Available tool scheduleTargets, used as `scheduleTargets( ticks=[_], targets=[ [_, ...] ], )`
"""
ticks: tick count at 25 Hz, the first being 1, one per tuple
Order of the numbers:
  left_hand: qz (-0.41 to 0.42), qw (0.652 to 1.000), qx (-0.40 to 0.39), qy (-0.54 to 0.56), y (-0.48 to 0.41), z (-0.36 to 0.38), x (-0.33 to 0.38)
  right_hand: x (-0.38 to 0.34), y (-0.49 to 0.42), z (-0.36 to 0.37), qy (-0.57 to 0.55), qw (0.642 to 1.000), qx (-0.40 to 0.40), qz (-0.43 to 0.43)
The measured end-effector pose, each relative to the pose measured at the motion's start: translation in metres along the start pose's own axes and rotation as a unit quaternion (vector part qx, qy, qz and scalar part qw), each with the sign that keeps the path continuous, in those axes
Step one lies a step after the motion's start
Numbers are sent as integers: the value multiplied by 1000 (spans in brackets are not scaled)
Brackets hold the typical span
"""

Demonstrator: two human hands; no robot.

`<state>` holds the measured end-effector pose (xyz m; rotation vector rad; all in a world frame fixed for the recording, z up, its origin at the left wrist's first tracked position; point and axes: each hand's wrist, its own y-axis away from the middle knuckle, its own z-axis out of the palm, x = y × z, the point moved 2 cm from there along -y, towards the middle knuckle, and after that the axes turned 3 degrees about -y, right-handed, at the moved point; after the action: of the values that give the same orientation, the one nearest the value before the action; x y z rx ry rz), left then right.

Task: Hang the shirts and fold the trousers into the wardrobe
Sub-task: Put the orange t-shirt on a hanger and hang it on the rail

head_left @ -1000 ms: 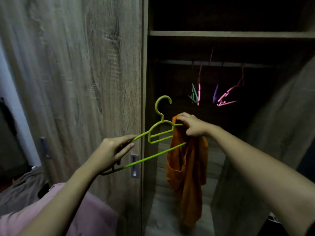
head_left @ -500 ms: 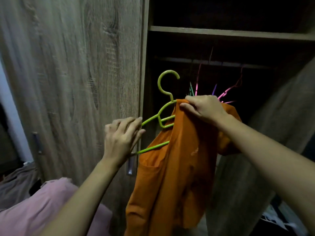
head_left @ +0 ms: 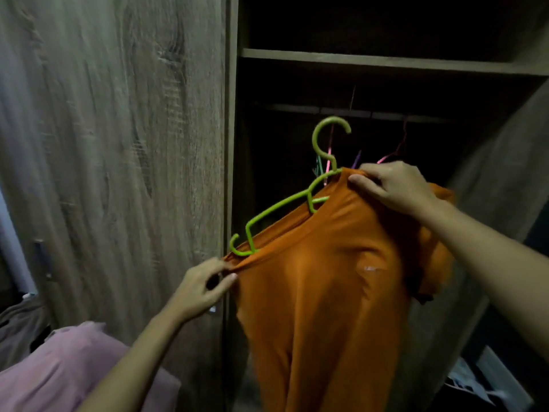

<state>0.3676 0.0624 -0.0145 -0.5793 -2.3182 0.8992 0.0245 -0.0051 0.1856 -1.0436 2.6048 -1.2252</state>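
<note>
L hand [head_left: 202, 289]: thumb + forefinger pinch the orange shirt [head_left: 326, 292] at its left shoulder edge, just below the low tip of the green hanger [head_left: 282, 206]. Other fingers curled loosely.
R hand [head_left: 395, 188]: fingers closed over the collar right at the base of the hanger's hook. Prob. clamps cloth and hanger neck together; can't tell for sure, fabric covers it.

Shirt pos.: held up in front of the open wardrobe [head_left: 231, 114], not on the rail [head_left: 386, 115]. Hanger tilted, left end low. Its left arm is bare, outside the cloth; right arm hidden under the shirt.

Judged step: pulling the left shoulder over the hanger arm. Hanging not yet done.

Risks:
- Left shoulder unseated. If let go now, cloth wt. hangs all on the right side and the shirt prob. slides off.
- Neck opening looks tight over the notched arm end; a hard tug could snag or stretch the cloth.
- R hand is the only support. Grip slip = hanger + shirt drop.
- Hook sits just in front of the coloured hangers [head_left: 328, 162] on the rail; lifting blind could tangle with them.
- Interior v. dark, rail faint; hook may miss it.
- Pink cloth [head_left: 74, 367] lies low left, well apart; no issue.
</note>
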Motion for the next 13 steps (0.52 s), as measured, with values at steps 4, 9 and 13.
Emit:
scheduleTargets(
  ticks=[4,9,13],
  targets=[
    [90,991,-57,-80,-49,-14,16,4,23,23,48,996,-72,-32],
    [79,996,-28,-8,-94,1,62,-3,35,36,-150,979,-111,87],
    [-53,995,-84,34,-96,-2,54,11,52,36,-251,952,-109,140]
  ],
)
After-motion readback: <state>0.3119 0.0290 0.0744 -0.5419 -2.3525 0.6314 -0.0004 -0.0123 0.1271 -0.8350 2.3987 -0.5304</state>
